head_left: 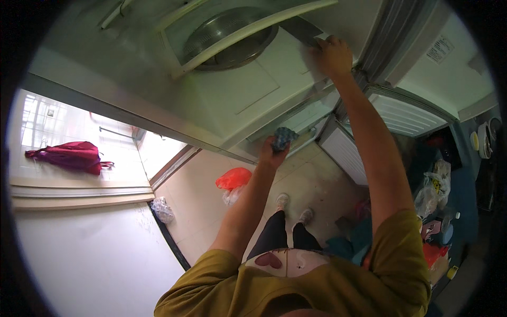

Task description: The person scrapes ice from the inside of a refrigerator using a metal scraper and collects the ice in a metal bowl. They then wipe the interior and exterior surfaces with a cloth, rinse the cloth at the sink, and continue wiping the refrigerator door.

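Note:
My left hand (274,152) is closed around a bunched blue-grey checked cloth (285,138), just in front of the cabinet's lower front edge. My right hand (336,55) reaches inside a pale cabinet that looks like an open refrigerator. Its curled fingers grip the near end of a dark, flat piece (301,31); whether this is a blade or something else is unclear. Left of it sits a perforated metal colander (231,37), seen partly behind the pale trim (257,28) of a clear shelf.
Ribbed white door liners (410,113) stand at the right. A red plastic bag (233,179) lies on the tiled floor (198,198). Bags and bottles crowd the surface at my right. Through an opening at left, a magenta cloth bundle (75,156) shows against white tiles.

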Demonstrator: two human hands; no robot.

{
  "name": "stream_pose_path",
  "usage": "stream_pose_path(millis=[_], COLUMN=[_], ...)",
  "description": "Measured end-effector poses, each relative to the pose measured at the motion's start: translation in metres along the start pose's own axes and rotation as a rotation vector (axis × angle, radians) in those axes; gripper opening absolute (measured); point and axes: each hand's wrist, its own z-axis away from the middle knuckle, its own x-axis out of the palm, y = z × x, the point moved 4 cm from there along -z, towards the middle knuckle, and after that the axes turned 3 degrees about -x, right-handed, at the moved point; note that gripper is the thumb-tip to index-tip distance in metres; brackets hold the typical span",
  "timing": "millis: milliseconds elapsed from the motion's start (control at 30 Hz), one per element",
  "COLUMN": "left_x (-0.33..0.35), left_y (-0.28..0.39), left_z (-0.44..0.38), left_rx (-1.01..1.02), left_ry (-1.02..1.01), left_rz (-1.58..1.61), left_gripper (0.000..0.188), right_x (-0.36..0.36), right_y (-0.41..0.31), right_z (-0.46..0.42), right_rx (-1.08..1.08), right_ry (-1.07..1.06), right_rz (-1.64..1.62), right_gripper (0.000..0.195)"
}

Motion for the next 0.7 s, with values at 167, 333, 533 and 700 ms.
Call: stream_pose_path(millis=[167, 333, 533, 700], left_x=[0.049, 0.143, 0.182, 0.220], left_y=[-0.011, -0.026, 0.071, 0.162], left_z=[0.055, 0.119, 0.100, 0.071], left_rx=[-0.056, -0.102, 0.575, 0.631], left_ry=[-0.224, -0.357, -0.241, 0.254], left_rz=[-0.126, -0.204, -0.343, -0.364], left_gripper=[0.026, 0.036, 0.027, 0.052], right_x=[-0.064, -0.074, -0.080, -0.108], right_y=[-0.061, -0.087, -0.041, -0.016], right_z=[0.088, 0.191, 0.198, 0.231], right_rx=[0.159, 0.516, 1.178, 1.314], right_ry=[-0.038, -0.214, -0.001, 0.110], right_rz=[-0.769, -1.254, -1.743, -1.743], right_gripper=[0.043, 0.045, 0.037, 0.040])
